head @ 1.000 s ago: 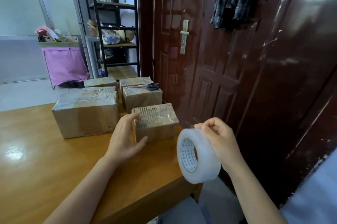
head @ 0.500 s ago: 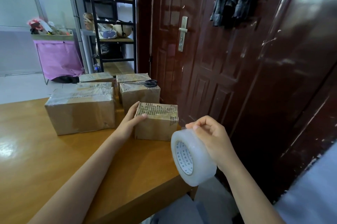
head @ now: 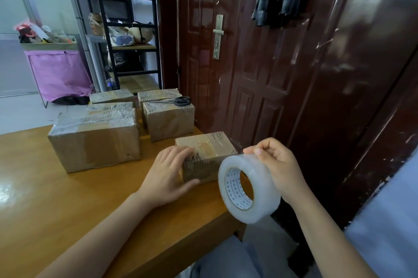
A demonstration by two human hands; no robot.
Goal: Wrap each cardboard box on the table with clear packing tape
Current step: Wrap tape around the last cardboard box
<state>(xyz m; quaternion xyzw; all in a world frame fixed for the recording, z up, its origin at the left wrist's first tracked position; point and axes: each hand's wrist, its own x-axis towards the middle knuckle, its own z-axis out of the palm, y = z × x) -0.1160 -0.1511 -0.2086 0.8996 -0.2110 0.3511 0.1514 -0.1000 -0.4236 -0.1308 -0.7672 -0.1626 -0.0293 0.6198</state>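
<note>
The left hand [head: 167,175] grasps the small cardboard box [head: 207,155] at its near left corner — fingers laid over the top edge, thumb pressed against the front face — near the right edge of the wooden table [head: 56,205]. Just right of that box the right hand [head: 277,164] pinches the roll of clear packing tape [head: 248,187] by its upper rim, so the roll hangs below the fingers, past the table's corner. Behind stand taped boxes — one [head: 168,119] carries scissors [head: 178,101].

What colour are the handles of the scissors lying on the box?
Black. The scissors show best in the head view, on a far box.
</note>
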